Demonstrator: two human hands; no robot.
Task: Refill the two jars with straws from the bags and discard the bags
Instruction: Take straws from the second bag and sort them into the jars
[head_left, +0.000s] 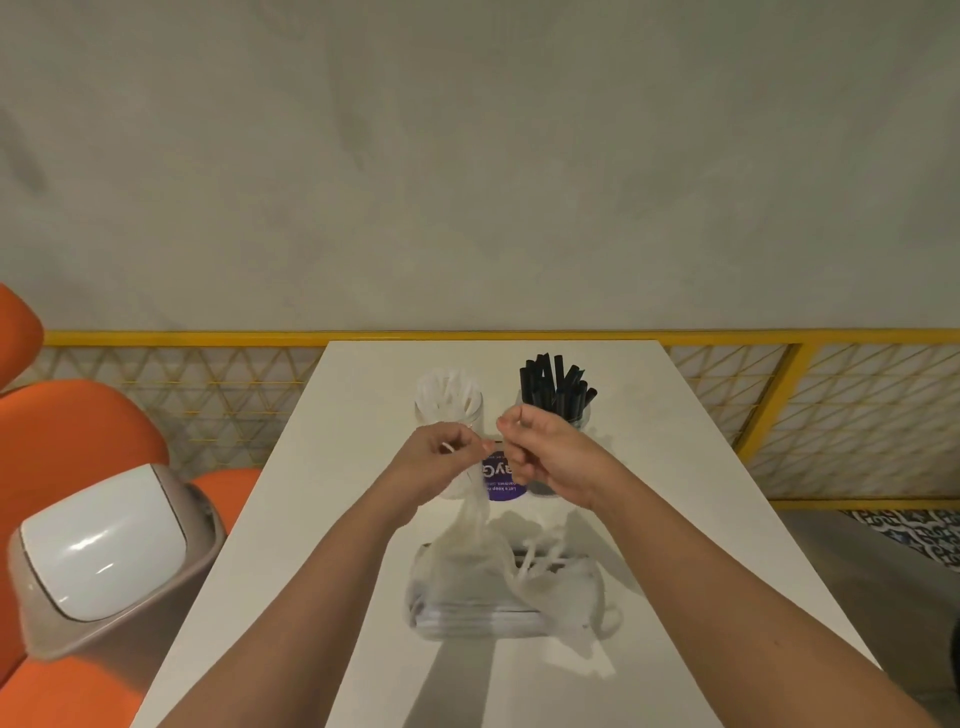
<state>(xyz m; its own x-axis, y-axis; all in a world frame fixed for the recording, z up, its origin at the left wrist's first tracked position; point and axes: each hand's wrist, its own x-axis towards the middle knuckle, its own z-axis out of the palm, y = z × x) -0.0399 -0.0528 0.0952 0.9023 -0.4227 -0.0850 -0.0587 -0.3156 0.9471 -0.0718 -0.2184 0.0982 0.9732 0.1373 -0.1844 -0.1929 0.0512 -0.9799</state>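
Two clear jars stand at the far middle of the white table. The left jar holds white straws, the right jar holds black straws. A translucent plastic bag with white straws inside lies nearer to me. My left hand pinches a stretched-up strip of the bag's top. My right hand is closed beside it, fingers at the same strip. Both hands hover in front of the jars.
A purple round sticker lies on the table behind my hands. A grey bin with a white swing lid stands left of the table, next to orange seats. A yellow mesh railing runs behind the table.
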